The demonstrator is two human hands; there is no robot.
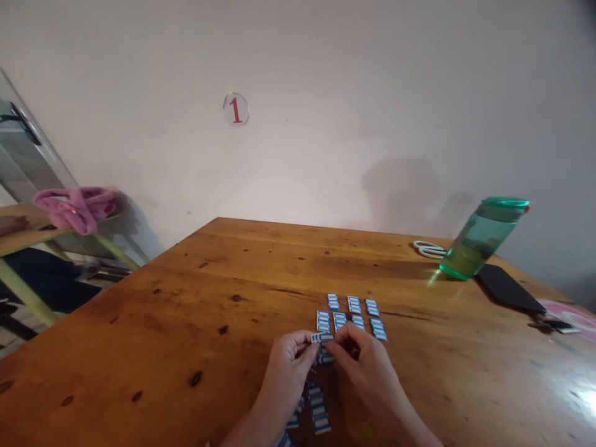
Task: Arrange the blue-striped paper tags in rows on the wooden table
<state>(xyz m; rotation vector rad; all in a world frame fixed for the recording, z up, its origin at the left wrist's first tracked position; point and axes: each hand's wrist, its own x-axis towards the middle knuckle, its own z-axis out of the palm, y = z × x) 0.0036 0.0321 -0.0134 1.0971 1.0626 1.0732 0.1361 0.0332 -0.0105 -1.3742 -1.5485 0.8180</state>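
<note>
A small blue-and-white label strip [322, 338] is pinched between my two hands above the table. My left hand [289, 367] grips its left end between thumb and fingers. At the right end, the thumb and fingers of my right hand [367, 363] close on it. Just beyond my hands, several short blue-and-white pieces [354, 304] lie in two rough rows. A longer strip [318, 406] of the same pattern lies between my forearms. More strips [295, 415] are partly hidden under my left forearm. Their print is too small to read.
The wooden table [242, 267] meets a pale wall bearing a round number sign [236, 110]. A green bottle [484, 239], a white cable [429, 249] and a black flat device [510, 289] are at the right. Pink cloth [77, 208] hangs over another table, where a person's hand [13, 224] shows.
</note>
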